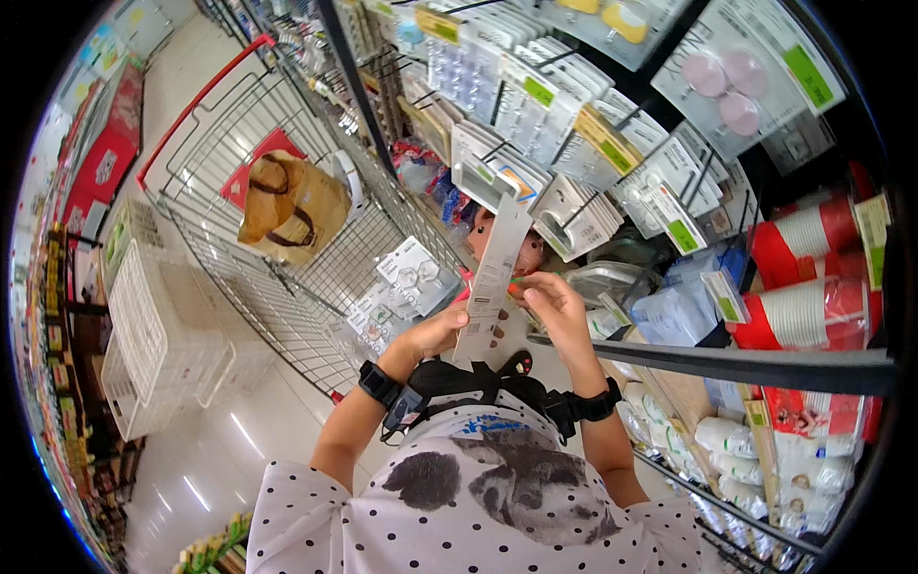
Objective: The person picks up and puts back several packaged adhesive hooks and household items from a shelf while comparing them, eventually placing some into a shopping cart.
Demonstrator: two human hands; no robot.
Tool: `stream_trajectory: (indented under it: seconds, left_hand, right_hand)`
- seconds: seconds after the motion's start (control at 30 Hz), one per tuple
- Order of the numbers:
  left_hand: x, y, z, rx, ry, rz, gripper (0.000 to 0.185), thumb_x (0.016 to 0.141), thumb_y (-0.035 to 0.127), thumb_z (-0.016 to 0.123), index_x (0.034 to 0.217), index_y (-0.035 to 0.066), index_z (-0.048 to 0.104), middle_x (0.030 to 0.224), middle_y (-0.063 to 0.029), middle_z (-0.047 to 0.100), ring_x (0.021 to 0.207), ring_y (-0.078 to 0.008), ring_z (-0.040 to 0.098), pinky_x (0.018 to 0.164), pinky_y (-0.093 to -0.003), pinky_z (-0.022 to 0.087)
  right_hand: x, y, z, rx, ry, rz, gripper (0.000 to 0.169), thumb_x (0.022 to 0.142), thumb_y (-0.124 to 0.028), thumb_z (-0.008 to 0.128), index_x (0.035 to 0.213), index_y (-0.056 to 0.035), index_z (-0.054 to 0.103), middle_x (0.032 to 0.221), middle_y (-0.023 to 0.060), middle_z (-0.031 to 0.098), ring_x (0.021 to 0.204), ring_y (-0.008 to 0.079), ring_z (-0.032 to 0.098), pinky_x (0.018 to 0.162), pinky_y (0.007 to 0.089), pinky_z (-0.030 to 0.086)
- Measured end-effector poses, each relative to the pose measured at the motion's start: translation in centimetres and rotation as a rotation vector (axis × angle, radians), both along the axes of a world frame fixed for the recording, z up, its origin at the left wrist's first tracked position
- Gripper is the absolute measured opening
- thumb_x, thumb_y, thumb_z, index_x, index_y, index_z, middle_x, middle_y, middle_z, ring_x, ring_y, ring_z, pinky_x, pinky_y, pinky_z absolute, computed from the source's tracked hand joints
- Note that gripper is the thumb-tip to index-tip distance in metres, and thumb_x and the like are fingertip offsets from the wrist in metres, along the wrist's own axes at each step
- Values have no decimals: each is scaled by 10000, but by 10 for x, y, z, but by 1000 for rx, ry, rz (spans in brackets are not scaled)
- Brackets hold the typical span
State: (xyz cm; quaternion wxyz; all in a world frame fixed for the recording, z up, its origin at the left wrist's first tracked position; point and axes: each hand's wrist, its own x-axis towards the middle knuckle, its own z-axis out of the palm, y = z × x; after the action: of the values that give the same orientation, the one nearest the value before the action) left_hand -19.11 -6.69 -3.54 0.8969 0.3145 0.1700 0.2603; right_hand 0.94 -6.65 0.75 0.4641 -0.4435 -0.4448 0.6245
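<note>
My left hand (439, 331) grips the lower edge of a flat carded package (492, 276). The card is held upright and tilted, its back towards me with printed text and a barcode. My right hand (558, 305) is just right of the card, its fingers bent beside a small orange and green piece (516, 285) at the card's far side. Whether those fingers grip that piece cannot be told. The front of the card is mostly hidden. Left of my hands, a wire shopping cart (215, 215) holds carded hook packs (414, 274) and a brown bag (295, 208).
Store racks with hanging carded packs (534, 107) rise ahead and right. A dark shelf edge (717, 356) runs close beside my right arm. Stacked red-and-white packs (810, 308) sit on the right shelf. White plastic baskets (172, 323) stand on the floor left of the cart.
</note>
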Motion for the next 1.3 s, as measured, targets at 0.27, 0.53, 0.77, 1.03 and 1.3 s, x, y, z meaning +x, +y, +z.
stream_trajectory:
  seconds: [0.27,0.53,0.77,1.03,1.3]
  left_hand:
    - [-21,-3,7,370,583,221,934,624,422,675,1265,-78,217,1191,-178,363,1118,-295,359,945,-325,280]
    - [-72,-37,-46,188,871,585,712,737,352,591,1241,-51,293,999,-193,510,900,-246,513,788,-315,414]
    - [-163,-75,-42,-115,944,848,395,793,131,501,1155,-19,451,899,-73,546,794,-131,506,689,-247,422]
    - [-223,-99,-78,-93,1448,992,346,702,68,491,1016,-73,524,844,-211,589,703,-278,590,654,-334,466]
    - [-219,-104,-181,136,1906,690,165,649,14,461,793,-59,495,741,-238,552,693,-418,521,633,-476,420]
  right_hand:
    - [-39,9,-24,-123,-37,237,339,814,-130,552,1091,34,447,1017,79,535,918,133,515,817,274,408]
    - [-90,24,-56,-280,-71,296,244,835,-79,476,1043,47,485,972,69,551,866,107,513,752,233,402]
    - [-166,42,-100,-400,-139,551,273,843,-140,491,1036,52,495,930,54,556,836,91,508,708,222,406]
    - [-243,39,-172,-501,-297,865,464,834,-222,501,1220,-6,364,1000,91,542,875,151,533,713,252,437]
    - [-263,18,-225,-653,-451,971,438,810,-216,513,1192,-31,405,964,65,550,837,139,535,686,261,433]
